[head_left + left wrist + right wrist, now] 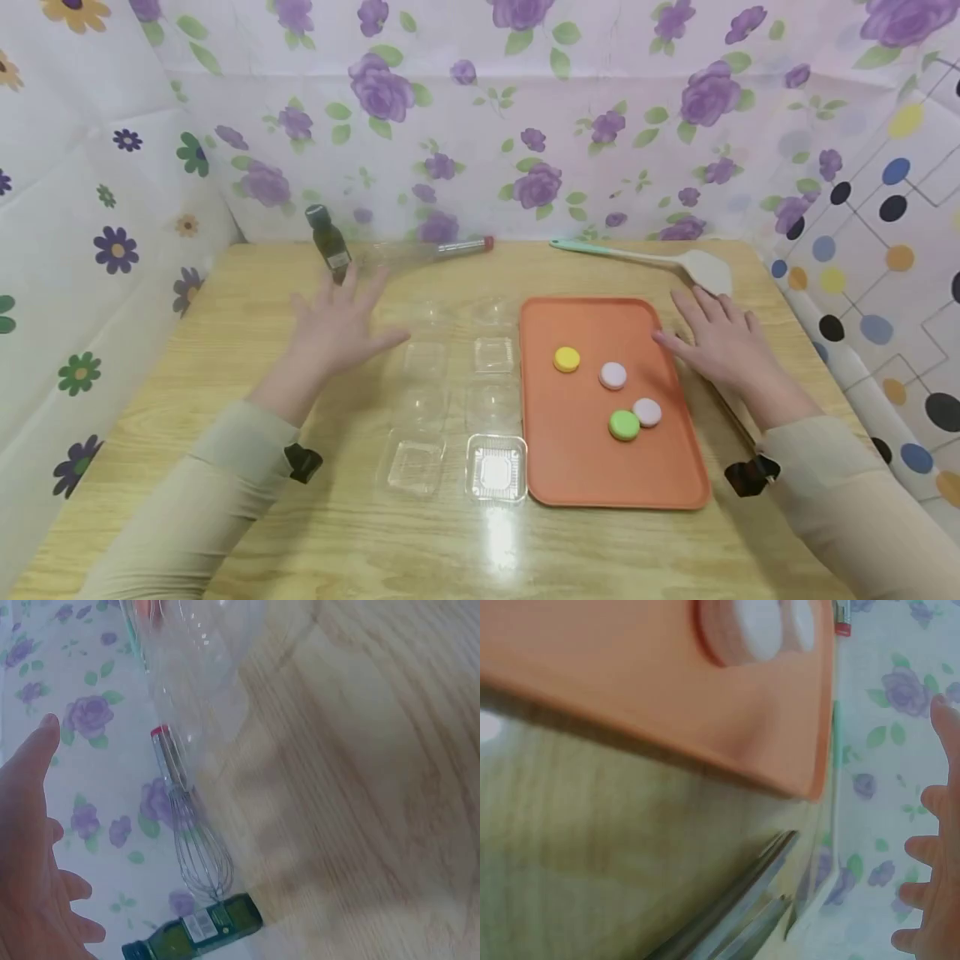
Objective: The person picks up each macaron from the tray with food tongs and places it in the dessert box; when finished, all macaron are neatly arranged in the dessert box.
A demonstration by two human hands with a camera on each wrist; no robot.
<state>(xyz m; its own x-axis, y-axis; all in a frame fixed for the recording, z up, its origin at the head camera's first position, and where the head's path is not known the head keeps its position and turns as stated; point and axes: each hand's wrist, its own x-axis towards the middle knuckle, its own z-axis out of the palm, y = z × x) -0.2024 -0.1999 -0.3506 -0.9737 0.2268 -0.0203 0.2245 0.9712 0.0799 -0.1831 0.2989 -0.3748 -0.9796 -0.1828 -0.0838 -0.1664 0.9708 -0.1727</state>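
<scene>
My left hand (333, 325) hovers over the left part of the table with its fingers spread and nothing in them. Behind its fingertips stand a dark green bottle (328, 237) and a wire whisk (196, 847). To its right are several clear plastic containers (497, 468) in two columns. My right hand (723, 342), also spread and holding nothing, is by the right edge of an orange tray (577, 467). On the tray lie a yellow macaron (567, 359), a green macaron (624, 426) and two pale macarons (612, 376). Metal tongs (742, 900) lie beside the tray, partly hidden under this hand in the head view.
A white spatula (705, 268) with a mint handle lies at the back right of the wooden table (187, 433). Flower-printed cloth (465, 125) hangs behind the table, and patterned sheets also stand at the left and right.
</scene>
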